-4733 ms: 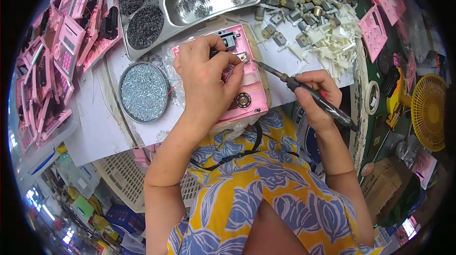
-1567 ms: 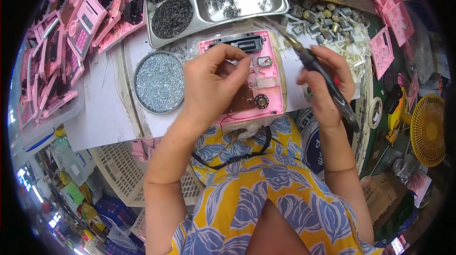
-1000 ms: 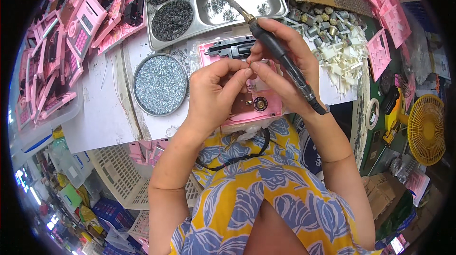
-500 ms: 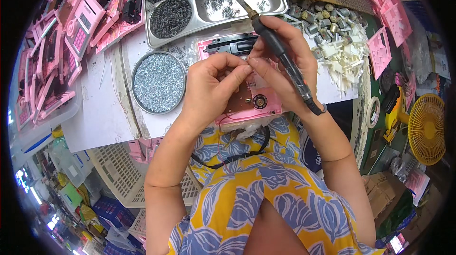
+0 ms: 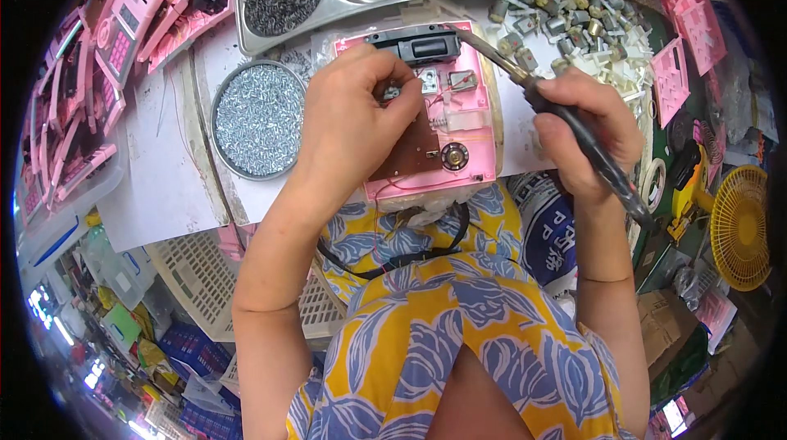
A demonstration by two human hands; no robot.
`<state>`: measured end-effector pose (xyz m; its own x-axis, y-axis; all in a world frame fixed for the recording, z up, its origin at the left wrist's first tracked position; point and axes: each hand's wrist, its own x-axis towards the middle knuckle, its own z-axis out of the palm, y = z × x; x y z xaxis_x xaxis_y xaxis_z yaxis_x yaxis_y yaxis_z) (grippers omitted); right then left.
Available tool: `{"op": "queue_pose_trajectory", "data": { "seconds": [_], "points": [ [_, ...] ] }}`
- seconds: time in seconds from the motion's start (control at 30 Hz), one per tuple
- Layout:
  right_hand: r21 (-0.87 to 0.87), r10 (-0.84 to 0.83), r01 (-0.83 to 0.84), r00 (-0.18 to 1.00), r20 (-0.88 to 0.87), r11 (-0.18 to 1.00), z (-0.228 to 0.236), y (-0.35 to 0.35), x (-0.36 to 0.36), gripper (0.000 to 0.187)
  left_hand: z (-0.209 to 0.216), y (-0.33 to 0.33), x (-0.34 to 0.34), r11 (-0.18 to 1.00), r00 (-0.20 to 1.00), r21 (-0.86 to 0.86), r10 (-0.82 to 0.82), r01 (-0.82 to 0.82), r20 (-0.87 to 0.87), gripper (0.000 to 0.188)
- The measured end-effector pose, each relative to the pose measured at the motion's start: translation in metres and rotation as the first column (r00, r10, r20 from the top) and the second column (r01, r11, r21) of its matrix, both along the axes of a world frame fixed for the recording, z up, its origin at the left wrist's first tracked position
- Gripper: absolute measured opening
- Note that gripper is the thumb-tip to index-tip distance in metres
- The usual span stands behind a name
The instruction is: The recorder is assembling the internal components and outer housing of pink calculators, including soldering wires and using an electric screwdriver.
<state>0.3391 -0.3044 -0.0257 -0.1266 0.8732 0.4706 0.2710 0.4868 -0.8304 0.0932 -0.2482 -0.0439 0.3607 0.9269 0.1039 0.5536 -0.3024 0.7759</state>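
In front of me lies a pink plastic housing [image 5: 485, 141] with a brown circuit board [image 5: 407, 149], a small round black speaker [image 5: 455, 156], a white plastic part [image 5: 467, 120] and a black plastic unit [image 5: 430, 48] along its far side. My left hand [image 5: 348, 116] is over the housing's left part, thumb and fingers pinched together; what they hold is hidden. My right hand [image 5: 598, 116] grips the black handle of a soldering iron [image 5: 611, 170] to the right of the housing. Its metal tip points far-left, by the black unit's right end.
A round dish of small silver metal pins [image 5: 258, 120] stands left. Behind is a metal tray [image 5: 328, 18] with dark springs. Small motors [image 5: 574, 22] with white parts are heaped at back right. Pink housings [image 5: 123, 38] are stacked far left; a yellow fan [image 5: 739, 227] stands right.
My right hand has drawn away from the left hand toward the right with the soldering iron, uncovering the housing's right part. The left hand stays pinched and has shifted slightly left.
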Motion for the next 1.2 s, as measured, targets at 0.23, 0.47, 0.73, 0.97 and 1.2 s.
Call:
{"op": "queue_pose_trajectory", "data": {
  "seconds": [0.23,0.47,0.73,0.97,1.2],
  "points": [
    [-0.028,0.013,-0.01,0.993,0.114,1.0,-0.002,-0.004,0.004,0.026,-0.008,0.0,0.001,0.997,0.999,0.058,0.048,-0.048,-0.004,0.011],
    [-0.008,0.039,-0.038,0.976,0.212,0.999,-0.007,0.004,-0.005,0.025,-0.011,0.001,0.001,0.995,0.998,0.08,0.061,-0.059,-0.023,0.011],
    [-0.004,0.033,-0.033,0.978,0.205,0.999,-0.014,0.007,-0.008,0.025,-0.01,0.0,0.003,0.993,0.997,0.091,0.075,-0.075,0.007,0.012],
    [0.06,0.062,-0.081,0.96,0.274,0.995,-0.011,0.011,-0.008,0.026,-0.013,0.0,0.003,0.992,0.995,0.089,0.089,-0.092,0.039,0.012],
    [0.104,0.114,-0.157,0.937,0.331,0.982,-0.004,0.012,-0.002,0.026,-0.013,-0.001,0.004,0.987,0.993,0.115,0.103,-0.109,0.054,0.012]
  ]
}}
